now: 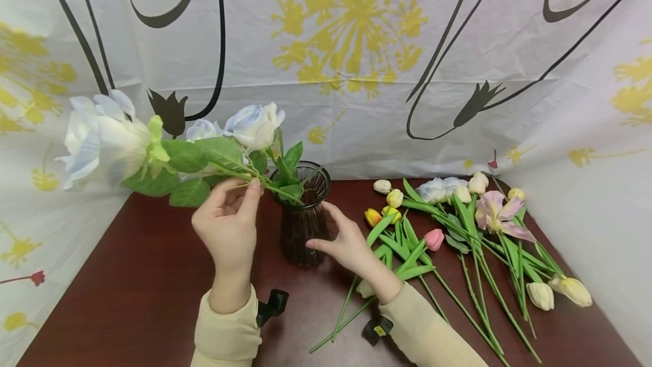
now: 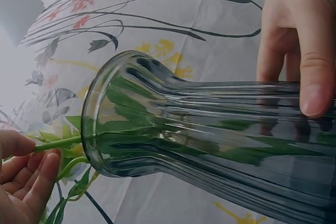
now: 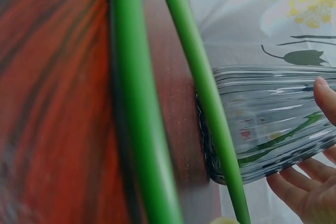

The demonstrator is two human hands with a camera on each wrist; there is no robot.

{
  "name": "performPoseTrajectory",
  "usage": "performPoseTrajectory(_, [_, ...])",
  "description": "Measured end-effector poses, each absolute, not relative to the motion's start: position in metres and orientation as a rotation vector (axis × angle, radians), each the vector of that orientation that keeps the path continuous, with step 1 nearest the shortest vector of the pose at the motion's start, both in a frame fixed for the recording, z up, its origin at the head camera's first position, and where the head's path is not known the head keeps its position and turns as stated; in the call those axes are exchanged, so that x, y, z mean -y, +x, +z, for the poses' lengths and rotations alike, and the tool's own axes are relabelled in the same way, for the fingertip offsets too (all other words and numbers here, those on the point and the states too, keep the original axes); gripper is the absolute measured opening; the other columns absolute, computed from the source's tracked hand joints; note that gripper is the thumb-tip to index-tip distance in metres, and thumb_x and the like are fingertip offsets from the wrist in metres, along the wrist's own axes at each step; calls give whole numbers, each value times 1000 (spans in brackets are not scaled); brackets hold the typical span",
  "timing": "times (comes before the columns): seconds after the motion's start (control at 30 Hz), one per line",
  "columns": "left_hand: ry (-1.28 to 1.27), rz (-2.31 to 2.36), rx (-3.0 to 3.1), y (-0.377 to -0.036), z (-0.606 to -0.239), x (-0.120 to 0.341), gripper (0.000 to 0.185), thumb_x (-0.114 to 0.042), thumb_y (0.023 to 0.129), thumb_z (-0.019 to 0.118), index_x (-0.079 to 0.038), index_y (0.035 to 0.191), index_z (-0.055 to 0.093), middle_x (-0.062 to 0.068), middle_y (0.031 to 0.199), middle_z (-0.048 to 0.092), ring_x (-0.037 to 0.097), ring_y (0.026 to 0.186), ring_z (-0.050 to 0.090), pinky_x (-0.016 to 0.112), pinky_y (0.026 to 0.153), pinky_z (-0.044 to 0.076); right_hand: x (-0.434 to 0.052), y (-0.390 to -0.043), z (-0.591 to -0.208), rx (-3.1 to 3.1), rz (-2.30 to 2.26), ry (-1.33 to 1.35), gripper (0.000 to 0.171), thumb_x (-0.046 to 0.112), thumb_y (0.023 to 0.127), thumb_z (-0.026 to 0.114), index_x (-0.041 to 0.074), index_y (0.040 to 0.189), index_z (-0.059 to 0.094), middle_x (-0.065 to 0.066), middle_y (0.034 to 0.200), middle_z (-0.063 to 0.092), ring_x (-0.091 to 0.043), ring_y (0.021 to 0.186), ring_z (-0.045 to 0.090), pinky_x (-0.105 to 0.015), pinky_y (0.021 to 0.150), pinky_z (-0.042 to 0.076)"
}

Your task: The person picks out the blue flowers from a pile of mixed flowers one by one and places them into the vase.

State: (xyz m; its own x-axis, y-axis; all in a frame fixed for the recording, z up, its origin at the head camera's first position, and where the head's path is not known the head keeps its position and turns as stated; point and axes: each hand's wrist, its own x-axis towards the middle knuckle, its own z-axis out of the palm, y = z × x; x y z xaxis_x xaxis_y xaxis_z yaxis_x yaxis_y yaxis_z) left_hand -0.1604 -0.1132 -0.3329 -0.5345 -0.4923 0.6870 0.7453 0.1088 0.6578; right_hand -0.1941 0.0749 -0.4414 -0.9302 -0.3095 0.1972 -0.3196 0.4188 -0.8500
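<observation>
A dark ribbed glass vase (image 1: 303, 234) stands upright on the table. My left hand (image 1: 229, 225) pinches the green stem (image 2: 58, 144) of a pale blue-white rose (image 1: 109, 143) between thumb and fingers, just outside the vase's mouth. That stem slants into the mouth, its bloom leaning far left. Behind it, another blue-white rose (image 1: 254, 126) rises near the rim, with green leaves (image 1: 287, 169) in the opening. Low on its right side, my right hand (image 1: 351, 245) holds the vase, thumb in front and fingers round the back. Green stems show through the glass in the left wrist view.
On the right of the brown table (image 1: 153, 276) lie several loose flowers: a pink tulip (image 1: 434, 239), an orange tulip (image 1: 373, 217), white tulips (image 1: 540, 295), a pink lily-like bloom (image 1: 496, 214) and blue-white blooms (image 1: 440, 188). A patterned white cloth (image 1: 356, 129) encloses the table.
</observation>
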Motion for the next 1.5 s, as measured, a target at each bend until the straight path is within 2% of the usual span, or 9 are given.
performPoseTrajectory(0.2, [-270,-1570,1559,-162,-336,112,4,11,78,71,10,80,68,18,74,67,17,63,67,27,60,55,-75,-194,-441,2639,1570,585,85,26,77,82,9,146,37,-11,140,48,-26,120,53,-42,91,48])
performPoseTrajectory(0.37, [-240,-1498,1684,-162,-338,110,3,6,78,73,4,79,71,12,73,69,14,59,66,22,57,53,-75,-194,-442,2634,1587,577,85,25,76,83,9,146,37,-10,140,49,-25,120,53,-41,92,48])
performPoseTrajectory(0.53, [-262,-1446,1738,-160,-340,109,7,6,78,72,0,76,72,8,74,68,17,60,65,21,56,51,-75,-194,-442,2634,1602,571,84,23,76,83,10,146,37,-9,140,49,-23,120,53,-40,93,47])
performPoseTrajectory(0.8, [-305,-1314,1847,-162,-343,104,8,4,77,72,-4,76,73,7,79,70,15,79,63,30,77,47,-75,-194,-443,2634,1595,574,84,22,77,82,9,146,37,-10,140,48,-25,121,53,-41,93,47])
performPoseTrajectory(0.97, [-377,-1210,1854,-165,-346,103,7,4,76,70,-2,72,71,8,76,68,19,80,63,34,83,45,-75,-194,-443,2630,1609,587,84,22,78,82,9,147,36,-10,140,48,-25,120,53,-40,94,47])
performPoseTrajectory(1.2, [-467,-1150,1885,-169,-354,103,8,2,78,67,-3,72,69,7,80,67,20,84,61,35,82,46,-76,-195,-443,2628,1611,591,84,25,78,81,11,147,36,-9,140,48,-24,121,52,-41,94,47])
performPoseTrajectory(1.5, [-508,-1102,1916,-174,-361,106,11,1,79,65,-4,69,66,8,80,62,27,88,57,43,82,43,-76,-194,-444,2626,1617,603,84,23,79,81,9,148,34,-10,141,47,-24,122,51,-41,95,46])
